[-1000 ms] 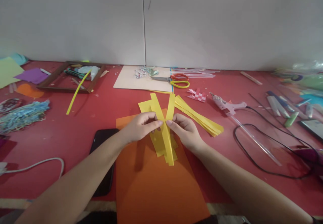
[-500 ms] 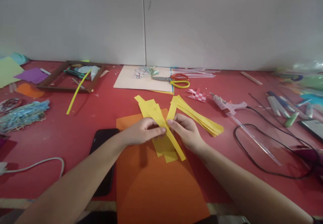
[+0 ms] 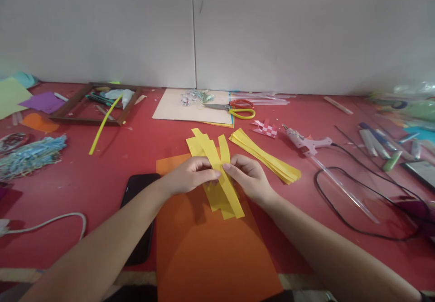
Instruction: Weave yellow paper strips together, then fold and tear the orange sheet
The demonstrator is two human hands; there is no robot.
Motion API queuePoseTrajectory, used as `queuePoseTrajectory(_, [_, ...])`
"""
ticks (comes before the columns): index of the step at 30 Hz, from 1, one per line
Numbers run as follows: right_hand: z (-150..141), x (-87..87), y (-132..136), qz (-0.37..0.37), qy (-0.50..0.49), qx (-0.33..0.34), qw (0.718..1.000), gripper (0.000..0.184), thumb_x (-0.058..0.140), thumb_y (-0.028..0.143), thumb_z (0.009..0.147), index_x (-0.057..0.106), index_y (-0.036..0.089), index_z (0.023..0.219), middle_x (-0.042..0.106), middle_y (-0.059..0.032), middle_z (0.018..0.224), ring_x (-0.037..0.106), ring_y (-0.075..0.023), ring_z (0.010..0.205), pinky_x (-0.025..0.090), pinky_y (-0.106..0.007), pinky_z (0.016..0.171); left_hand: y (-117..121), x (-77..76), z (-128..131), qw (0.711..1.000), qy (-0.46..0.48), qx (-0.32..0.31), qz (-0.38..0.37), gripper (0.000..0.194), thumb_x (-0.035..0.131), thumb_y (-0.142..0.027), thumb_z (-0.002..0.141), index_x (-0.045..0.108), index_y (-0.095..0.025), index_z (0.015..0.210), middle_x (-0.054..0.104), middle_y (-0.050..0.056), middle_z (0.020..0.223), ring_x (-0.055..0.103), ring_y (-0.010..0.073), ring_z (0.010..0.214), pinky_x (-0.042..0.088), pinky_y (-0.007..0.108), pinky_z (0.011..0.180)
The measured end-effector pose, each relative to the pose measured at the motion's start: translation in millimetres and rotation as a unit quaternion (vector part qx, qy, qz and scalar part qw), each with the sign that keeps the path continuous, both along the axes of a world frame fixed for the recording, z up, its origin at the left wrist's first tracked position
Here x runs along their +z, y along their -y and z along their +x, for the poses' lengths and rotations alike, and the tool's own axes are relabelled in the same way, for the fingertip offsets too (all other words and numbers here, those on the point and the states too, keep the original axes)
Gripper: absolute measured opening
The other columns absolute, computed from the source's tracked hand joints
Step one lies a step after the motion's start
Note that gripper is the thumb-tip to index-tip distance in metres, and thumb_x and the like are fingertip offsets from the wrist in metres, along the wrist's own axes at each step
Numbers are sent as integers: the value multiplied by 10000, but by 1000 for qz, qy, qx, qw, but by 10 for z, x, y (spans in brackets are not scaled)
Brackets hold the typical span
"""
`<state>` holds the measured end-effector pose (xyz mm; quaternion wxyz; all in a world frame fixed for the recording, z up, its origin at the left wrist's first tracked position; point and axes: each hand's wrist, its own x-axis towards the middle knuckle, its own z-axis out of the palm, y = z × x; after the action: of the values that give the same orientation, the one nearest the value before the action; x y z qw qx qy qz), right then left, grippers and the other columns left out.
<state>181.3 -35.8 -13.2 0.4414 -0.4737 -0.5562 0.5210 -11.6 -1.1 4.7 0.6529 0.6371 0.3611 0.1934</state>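
Two yellow paper strips cross between my hands, above an orange sheet [image 3: 217,256]. My left hand [image 3: 192,175] pinches the longer strip [image 3: 228,187] near its middle, thumb on top. Thumb and fingers of my right hand [image 3: 249,177] close on the shorter strip [image 3: 224,148], whose upper end stands up beside the first. Wider yellow paper pieces [image 3: 215,197] lie beneath them on the orange sheet. A fanned stack of yellow strips [image 3: 267,157] rests just beyond my right hand. The fingertips under the paper are partly hidden.
A black phone [image 3: 141,220] lies left of the orange sheet. Scissors [image 3: 234,108] rest at the back on pale paper [image 3: 176,104]. On the right are a pink glue gun [image 3: 307,143], its cord and several markers [image 3: 372,143]. A wooden frame [image 3: 86,121] sits at the back left.
The shorter strip has swung from leaning right to nearly upright, closer against the longer strip. My hands have come slightly nearer each other, and the longer strip has turned a little steeper.
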Motion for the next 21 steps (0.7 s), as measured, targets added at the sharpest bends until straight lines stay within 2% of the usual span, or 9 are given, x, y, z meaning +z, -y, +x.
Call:
queuePoseTrajectory(8, [-7,-21,-10,8,-24,-33,999,444,658,559,835,464,214,634,416,53,547,331,-91,497,283,-244,474,2,11,17,999,2,40,-12,246,620,-385,849,653,-148,788,635,28,758,542,126,674,401,267,628])
queuePoseTrajectory(14, [-30,-24,-10,26,7,-44,999,468,679,591,804,465,216,624,396,58,538,306,-89,489,264,-249,463,48,19,-13,997,-48,-10,-52,403,607,-566,859,592,-165,828,572,0,715,482,114,607,364,268,568])
queuePoseTrajectory(18, [-27,-17,-9,7,2,-27,1000,465,669,609,803,490,214,636,457,41,555,369,-97,502,300,-253,480,28,-23,-19,997,-77,5,-25,445,631,-603,835,576,-162,800,557,-6,698,476,113,602,347,263,557])
queuePoseTrajectory(21, [-20,-16,-8,-23,-19,11,999,427,663,612,806,547,211,713,487,40,573,408,-101,503,309,-251,478,1,-37,-11,998,-55,9,-15,424,624,-585,851,591,-163,826,561,-8,705,492,118,620,358,259,569])
